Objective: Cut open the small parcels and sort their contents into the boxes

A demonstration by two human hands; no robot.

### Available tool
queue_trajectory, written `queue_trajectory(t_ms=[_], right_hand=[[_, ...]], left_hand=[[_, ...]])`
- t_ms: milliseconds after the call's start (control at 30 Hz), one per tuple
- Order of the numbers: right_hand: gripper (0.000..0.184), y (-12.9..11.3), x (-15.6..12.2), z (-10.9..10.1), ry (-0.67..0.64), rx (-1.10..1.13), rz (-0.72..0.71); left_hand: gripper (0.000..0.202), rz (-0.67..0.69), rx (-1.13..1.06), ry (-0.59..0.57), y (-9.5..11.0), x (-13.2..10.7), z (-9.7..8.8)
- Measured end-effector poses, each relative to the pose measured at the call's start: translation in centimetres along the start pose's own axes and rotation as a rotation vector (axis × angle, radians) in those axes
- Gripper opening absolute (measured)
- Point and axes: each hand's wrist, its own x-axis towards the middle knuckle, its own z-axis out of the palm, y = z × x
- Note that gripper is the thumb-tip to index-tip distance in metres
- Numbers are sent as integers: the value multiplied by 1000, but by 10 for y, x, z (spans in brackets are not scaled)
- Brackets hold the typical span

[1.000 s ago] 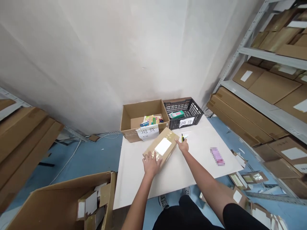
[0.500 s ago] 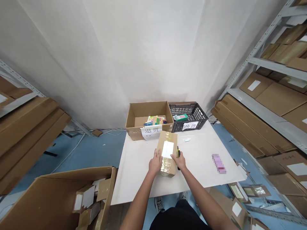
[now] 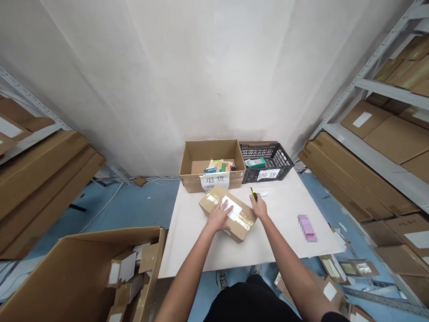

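A taped cardboard box (image 3: 211, 200) with a white label lies at a slant on the white table (image 3: 187, 237). My left hand (image 3: 219, 217) rests on the box's top with its fingers spread over the label. Just off the box's right end, my right hand (image 3: 259, 206) is closed around a yellow and black utility knife (image 3: 254, 194), which points up and away from me. Whether the blade is out is too small to tell.
Behind stand an open carton (image 3: 191, 179) with small packages and a black plastic crate (image 3: 283, 163) holding a green box (image 3: 256, 163). A pixelated purple item (image 3: 307, 228) lies at right. A large carton (image 3: 87, 264) of boxes stands at left; shelves (image 3: 389, 91) flank the table.
The box has turned from lengthwise to slanted, its far end swinging left. My left hand has moved from its left side onto its top. My right hand with the knife has moved slightly up and right.
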Motion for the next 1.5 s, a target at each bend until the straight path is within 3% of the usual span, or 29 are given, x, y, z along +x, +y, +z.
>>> queue_trajectory(t_ms=[67, 133, 267, 367, 500, 733, 933, 1100, 1267, 1500], right_hand=[[39, 20, -19, -5, 43, 49, 81], [40, 43, -39, -8, 10, 136, 174], [41, 79, -68, -11, -110, 310, 361], [39, 93, -74, -14, -142, 374, 409], [39, 93, -60, -19, -141, 403, 387], [44, 81, -30, -20, -140, 210, 344], [42, 92, -41, -15, -150, 369, 458], [44, 88, -39, -12, -174, 516, 442], [46, 81, -39, -18, -242, 535, 445], [44, 78, -57, -15, -239, 485, 479]], left_hand=[[112, 122, 2, -90, -21, 13, 2], [113, 134, 24, -89, -25, 24, 15], [114, -22, 96, 46, 4, 35, 52], [111, -122, 108, 121, 33, 37, 71], [107, -154, 128, 165, 47, 37, 77], [106, -150, 121, 160, 47, 37, 70], [104, -157, 97, 167, 48, 34, 71], [100, -158, 94, 157, 47, 36, 68], [95, -162, 149, 141, 45, 39, 69], [100, -163, 150, 142, 45, 43, 69]])
